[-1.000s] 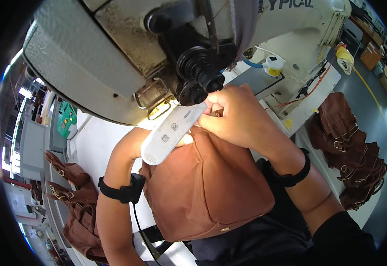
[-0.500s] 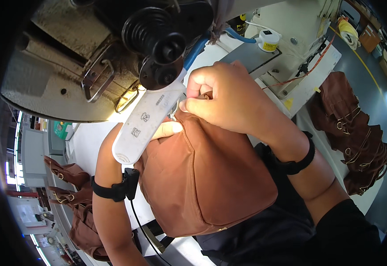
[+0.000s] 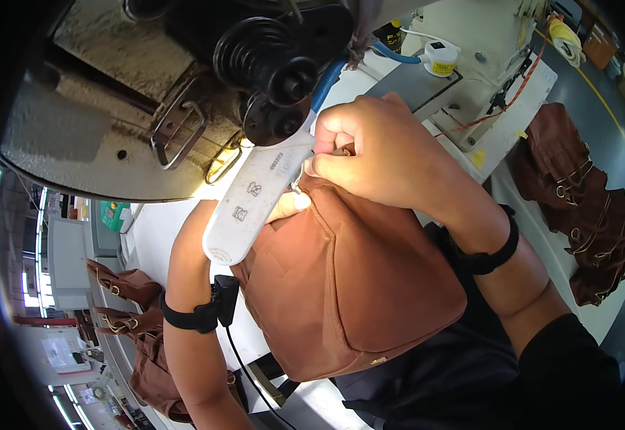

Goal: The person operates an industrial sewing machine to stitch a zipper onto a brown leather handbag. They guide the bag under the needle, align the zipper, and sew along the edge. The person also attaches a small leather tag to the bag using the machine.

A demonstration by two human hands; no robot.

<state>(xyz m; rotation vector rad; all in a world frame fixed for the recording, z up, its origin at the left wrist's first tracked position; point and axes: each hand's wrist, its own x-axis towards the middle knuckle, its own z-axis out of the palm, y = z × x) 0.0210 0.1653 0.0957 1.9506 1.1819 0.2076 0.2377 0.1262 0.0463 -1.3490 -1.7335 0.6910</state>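
Note:
A brown leather bag [image 3: 348,287] hangs between my forearms under the sewing machine head [image 3: 133,122]. My right hand [image 3: 366,158] pinches the top edge of the bag beside the presser foot area, where a small metal piece shows by my thumb. My left hand [image 3: 287,208] holds the bag from the left, its thumb on the leather; its other fingers are hidden behind a white elongated plate [image 3: 244,208] on the machine. The needle itself is hard to make out. Black straps are around both forearms, with a boxy device and cable on the left one.
Stacked brown bags with brass hardware lie on the right [image 3: 570,208] and left [image 3: 148,358]. A small white device [image 3: 438,59] sits on the machine base behind my right hand. A green case [image 3: 115,215] is at the far left, and a yellow bundle [image 3: 563,39] at the back right.
Over the last second the machine head has shifted in view as the camera moved. My right thumb has drawn back a little along the bag edge, exposing the small metal piece.

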